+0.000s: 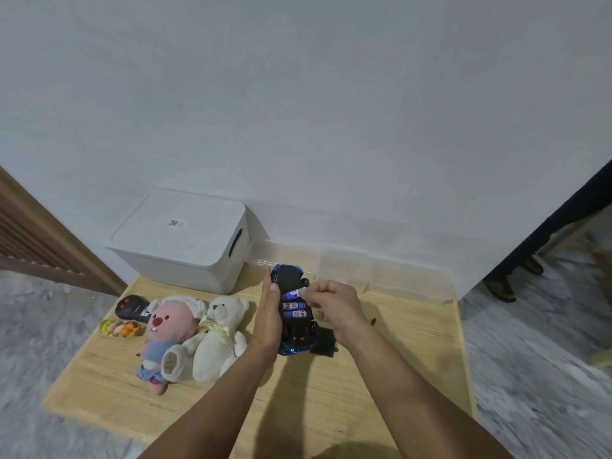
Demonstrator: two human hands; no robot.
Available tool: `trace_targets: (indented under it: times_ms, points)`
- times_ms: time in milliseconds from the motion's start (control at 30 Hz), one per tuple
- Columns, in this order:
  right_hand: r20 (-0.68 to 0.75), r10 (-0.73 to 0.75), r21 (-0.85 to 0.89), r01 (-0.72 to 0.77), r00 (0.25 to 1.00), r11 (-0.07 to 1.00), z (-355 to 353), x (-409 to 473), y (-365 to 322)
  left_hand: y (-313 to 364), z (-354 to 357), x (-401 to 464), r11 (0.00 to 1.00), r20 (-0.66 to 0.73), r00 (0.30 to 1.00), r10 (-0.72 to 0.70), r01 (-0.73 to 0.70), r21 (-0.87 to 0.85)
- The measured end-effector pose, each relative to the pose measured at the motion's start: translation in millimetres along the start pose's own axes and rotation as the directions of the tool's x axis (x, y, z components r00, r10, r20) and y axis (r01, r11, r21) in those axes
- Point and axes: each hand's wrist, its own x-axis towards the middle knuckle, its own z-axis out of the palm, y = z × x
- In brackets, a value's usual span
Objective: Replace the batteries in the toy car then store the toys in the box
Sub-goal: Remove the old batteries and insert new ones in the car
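On the wooden tabletop (331,409), the blue toy car (293,313) lies upside down near the middle, its battery bay open and showing cells. The left hand (270,313) steadies the car's side with straight fingers pressed flat against it, while the right hand (334,306) pinches the top battery (293,294) at the bay's far end; two more batteries (294,310) sit seated below it. The step in hand looks like the battery swap itself, though whether this cell is going in or coming out cannot be told. A black piece, probably the bay cover (323,342), lies just beside the car's near end. Next, the cell needs pressing or lifting squarely, then the cover refitted. To the left lie a white teddy bear (220,336), a pink plush (165,332), a small figurine (121,327) and a black remote control (130,308). Farther back, against the wall, stands the white storage box (185,240), lid on, which must come off before the toys go in.
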Motion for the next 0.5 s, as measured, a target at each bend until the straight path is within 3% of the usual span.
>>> trace_targets:
  times_ms: [200, 333, 400, 500]
  points:
    - [-0.122, -0.096, 0.218, 0.121, 0.988, 0.968, 1, 0, -3, 1, 1, 4, 0.988, -0.006, 0.994, -0.107, 0.106, -0.109]
    - [-0.035, -0.088, 0.378, 0.095, 0.995, 0.921, -4, 0, -15, 6, 3, 2, 0.986, 0.047, 0.994, -0.102, 0.107, -0.125]
    - [0.013, -0.059, 0.266, 0.053, 0.998, 0.962, -2, -1, -19, 6, 5, 2, 0.984, 0.069, 0.991, -0.11, 0.119, -0.134]
    - [0.076, -0.055, -0.109, 0.063, 0.996, 0.992, 3, -2, -16, 6, 7, 2, 0.986, 0.065, 0.991, -0.12, 0.127, -0.112]
